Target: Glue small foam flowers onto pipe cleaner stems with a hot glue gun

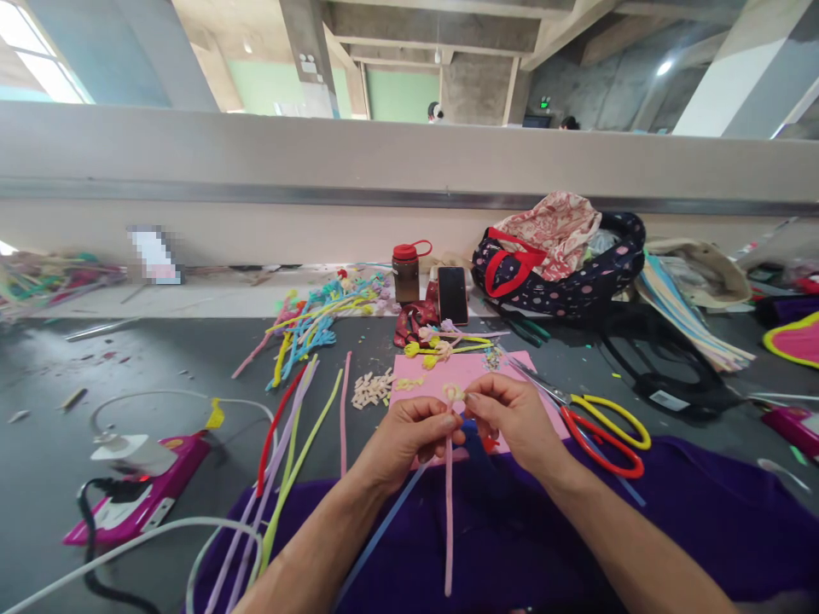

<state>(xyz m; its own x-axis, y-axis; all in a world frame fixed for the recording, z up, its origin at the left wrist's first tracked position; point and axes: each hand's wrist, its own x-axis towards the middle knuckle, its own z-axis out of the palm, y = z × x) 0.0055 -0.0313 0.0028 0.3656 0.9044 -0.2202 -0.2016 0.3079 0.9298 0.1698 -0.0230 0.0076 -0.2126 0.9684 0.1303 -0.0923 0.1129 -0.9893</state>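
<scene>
The left hand [423, 426] pinches the pink stem [449, 520] between thumb and fingers, its forearm angling in from seven o'clock. The stem hangs from that grip toward six o'clock; the cream loops [453, 392] sit at its top, toward twelve. The right hand [505, 416], its forearm coming from about four o'clock, has its fingertips narrowed beside the loops; whether they grip them is too small to tell. Beyond, the pink sheet [530, 368] lies beneath, the short beige pieces [372, 389] at ten o'clock, the scissors [605, 439] at three.
</scene>
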